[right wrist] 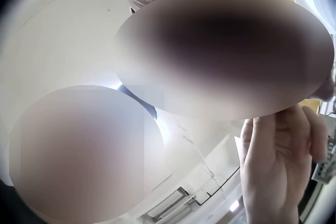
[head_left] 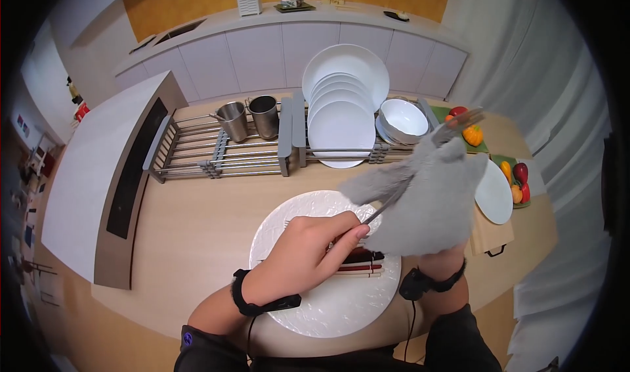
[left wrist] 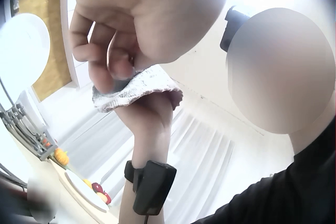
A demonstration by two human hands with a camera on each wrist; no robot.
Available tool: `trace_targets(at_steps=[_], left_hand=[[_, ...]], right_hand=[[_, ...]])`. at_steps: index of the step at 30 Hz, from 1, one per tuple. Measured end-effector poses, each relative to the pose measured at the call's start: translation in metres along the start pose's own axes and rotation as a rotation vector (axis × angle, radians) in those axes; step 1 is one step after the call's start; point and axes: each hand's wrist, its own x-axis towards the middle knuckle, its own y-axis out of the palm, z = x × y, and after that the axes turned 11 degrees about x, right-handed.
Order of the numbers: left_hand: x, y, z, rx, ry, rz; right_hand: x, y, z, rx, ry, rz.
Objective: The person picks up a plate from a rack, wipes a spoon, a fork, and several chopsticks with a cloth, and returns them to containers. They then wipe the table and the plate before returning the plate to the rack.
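My left hand (head_left: 308, 250) pinches the handle of a metal fork (head_left: 459, 122) between thumb and fingers, above a large white plate (head_left: 328, 313). A grey cloth (head_left: 426, 208) is around the fork's middle, and the tines stick out at its upper right. Under the cloth my right hand (head_left: 446, 262) holds it, with the fingers mostly hidden. In the left wrist view, curled fingers of my left hand (left wrist: 115, 29) are beside the cloth (left wrist: 139, 90). Chopsticks (head_left: 361, 269) with dark and red parts lie on the plate, partly behind my left hand.
Beyond the plate stands a rack (head_left: 223, 168) with two metal cups (head_left: 264, 117), upright white plates (head_left: 341, 132) and white bowls (head_left: 403, 119). To the right are an oval white plate (head_left: 493, 193), a wooden board (head_left: 489, 237) and toy vegetables (head_left: 472, 135). A large white-topped unit (head_left: 92, 175) stands left.
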Motion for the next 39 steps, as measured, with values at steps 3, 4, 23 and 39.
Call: trace_targets(at_steps=[3, 4, 23, 39], left_hand=[[-0.001, -0.002, 0.001, 0.023, 0.027, -0.025], [-0.001, -0.002, 0.0, 0.026, 0.036, -0.038], [-0.003, 0.004, 0.007, -0.069, 0.014, -0.126], [0.0, -0.005, 0.005, -0.167, 0.011, -0.035]], right_hand=[[0.0, 0.002, 0.001, -0.019, -0.049, -0.026], [0.0, 0.001, 0.001, -0.157, -0.072, -0.005], [0.007, 0.003, -0.021, 0.151, 0.088, 0.253], [0.021, 0.003, -0.033, -0.402, 0.157, 0.407]])
